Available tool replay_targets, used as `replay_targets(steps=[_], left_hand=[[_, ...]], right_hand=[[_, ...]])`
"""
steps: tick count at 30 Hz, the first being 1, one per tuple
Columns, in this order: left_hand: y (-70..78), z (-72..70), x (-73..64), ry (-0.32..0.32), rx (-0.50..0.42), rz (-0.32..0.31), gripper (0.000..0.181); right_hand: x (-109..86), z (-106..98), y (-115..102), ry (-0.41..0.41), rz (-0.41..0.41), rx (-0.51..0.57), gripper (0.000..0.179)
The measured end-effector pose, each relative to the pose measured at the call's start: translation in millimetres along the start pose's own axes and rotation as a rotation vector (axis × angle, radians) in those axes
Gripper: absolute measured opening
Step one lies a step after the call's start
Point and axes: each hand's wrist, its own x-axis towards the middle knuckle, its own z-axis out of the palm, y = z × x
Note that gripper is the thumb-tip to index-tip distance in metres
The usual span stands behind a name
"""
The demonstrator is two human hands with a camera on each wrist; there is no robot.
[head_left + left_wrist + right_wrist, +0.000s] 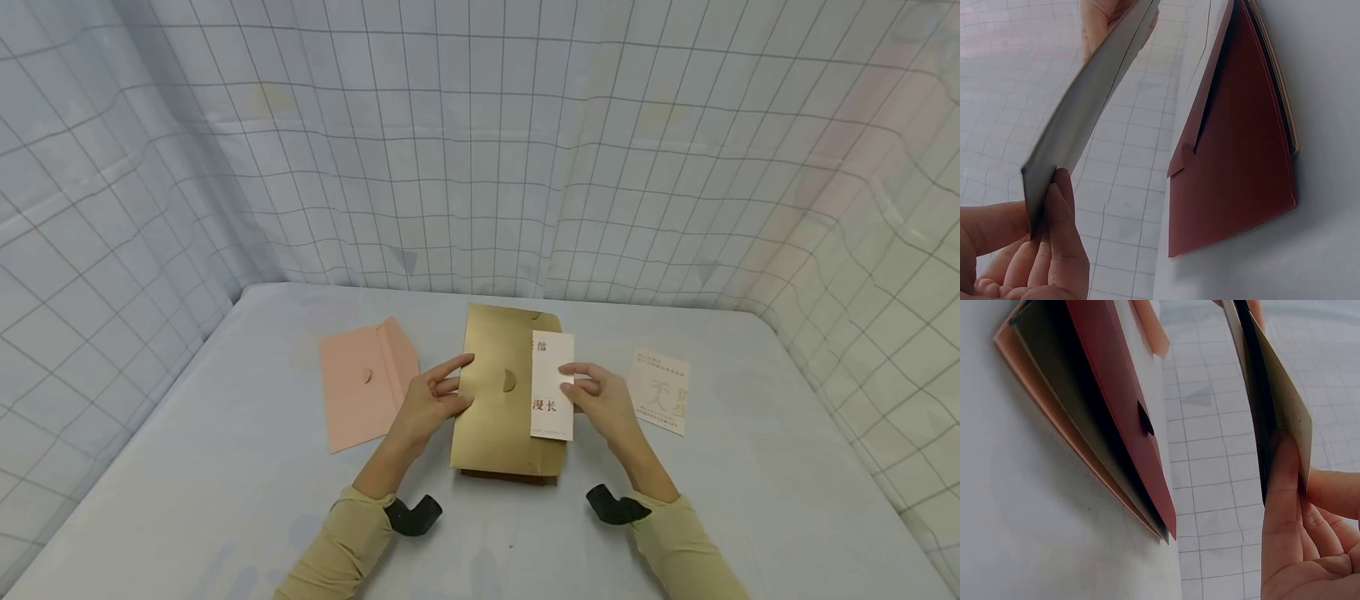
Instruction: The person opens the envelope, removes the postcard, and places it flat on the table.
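A gold envelope [491, 417] is held up above the table, its left edge pinched between the thumb and fingers of my left hand [426, 404]. My right hand [602, 400] pinches a white card [552, 421] with printed characters by its right edge. The card overlaps the right part of the envelope, and its print is cut off along the left side. In the right wrist view, the card [1294, 419] stands at an angle to the envelope with a dark gap between them. Below lies a stack topped by a dark red envelope [1235, 169].
A pink envelope [348, 400] with its flap out lies on the left of the white-covered table [225, 500]. To the right lies a printed card [660, 392]. Peach-edged envelopes [1079, 453] sit under the red one. Grid-patterned curtains [480, 150] enclose the table.
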Motion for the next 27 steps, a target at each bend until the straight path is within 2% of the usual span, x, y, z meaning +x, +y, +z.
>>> replay_targets(steps=[12, 27], left_hand=[[1.2, -4.8, 0.1, 0.016, 0.012, -0.017, 0.062], [1.4, -11.6, -0.4, 0.006, 0.009, 0.007, 0.061]], right_hand=[[1.2, -2.5, 0.7, 0.006, 0.012, -0.011, 0.028], [2.5, -7.7, 3.5, 0.03, 0.013, -0.069, 0.029]])
